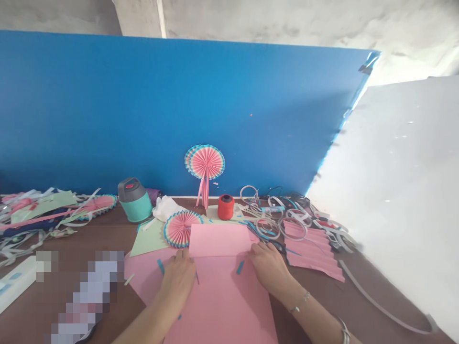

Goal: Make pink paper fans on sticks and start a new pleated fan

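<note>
Fingers curled, the left hand [178, 271] and right hand [269, 266] flank a pink rectangular paper sheet [219, 240]; whether they pinch it, I cannot tell. A round pleated blue-edged pink paper rosette [181, 230] lies just beyond the left hand.

L fingers [184, 255], R fingers [255, 249] at opp. sides of pink paper [219, 240]; red spool [225, 209] behind.

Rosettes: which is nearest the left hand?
The rosette just beyond the left hand; others are farther, before the blue board or left of the teal container.
</note>
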`<state>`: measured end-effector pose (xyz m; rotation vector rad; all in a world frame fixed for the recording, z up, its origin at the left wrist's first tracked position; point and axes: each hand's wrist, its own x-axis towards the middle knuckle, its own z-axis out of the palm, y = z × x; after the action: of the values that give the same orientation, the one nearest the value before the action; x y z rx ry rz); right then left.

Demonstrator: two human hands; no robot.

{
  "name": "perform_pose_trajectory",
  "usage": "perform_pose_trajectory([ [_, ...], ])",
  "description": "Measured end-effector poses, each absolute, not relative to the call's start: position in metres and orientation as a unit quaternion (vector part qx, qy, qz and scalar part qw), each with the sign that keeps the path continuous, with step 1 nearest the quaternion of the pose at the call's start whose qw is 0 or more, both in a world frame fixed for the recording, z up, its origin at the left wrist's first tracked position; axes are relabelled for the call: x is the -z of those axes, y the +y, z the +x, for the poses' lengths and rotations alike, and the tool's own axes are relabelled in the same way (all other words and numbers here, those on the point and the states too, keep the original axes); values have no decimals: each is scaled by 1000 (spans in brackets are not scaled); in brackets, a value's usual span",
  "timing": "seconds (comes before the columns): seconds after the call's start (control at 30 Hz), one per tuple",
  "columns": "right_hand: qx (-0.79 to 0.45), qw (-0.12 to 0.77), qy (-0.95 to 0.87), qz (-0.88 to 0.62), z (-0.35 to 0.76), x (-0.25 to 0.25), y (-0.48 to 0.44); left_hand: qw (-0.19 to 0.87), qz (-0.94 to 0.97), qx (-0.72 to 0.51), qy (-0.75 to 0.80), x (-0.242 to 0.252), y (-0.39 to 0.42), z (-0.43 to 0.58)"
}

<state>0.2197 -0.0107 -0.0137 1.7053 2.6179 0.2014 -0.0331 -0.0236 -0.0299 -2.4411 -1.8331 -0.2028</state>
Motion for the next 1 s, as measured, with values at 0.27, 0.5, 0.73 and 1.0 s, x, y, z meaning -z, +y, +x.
perform_pose_trajectory([
  [0.27,-110,-69,858,497,233,22,-1,54,-747,34,-662,7,-16,-34],
  [0.5,-68,-309,838,444,230,18,-3,-84,-730,279,-618,6,-14,-33],
  [0.73,-162,-396,847,316,231,9,-22,-571,-560,320,-508,24,-21,-10],
  [1.0,-189,-379,889,173,221,2,-38,-716,-324,396,-475,16,-16,-4],
])
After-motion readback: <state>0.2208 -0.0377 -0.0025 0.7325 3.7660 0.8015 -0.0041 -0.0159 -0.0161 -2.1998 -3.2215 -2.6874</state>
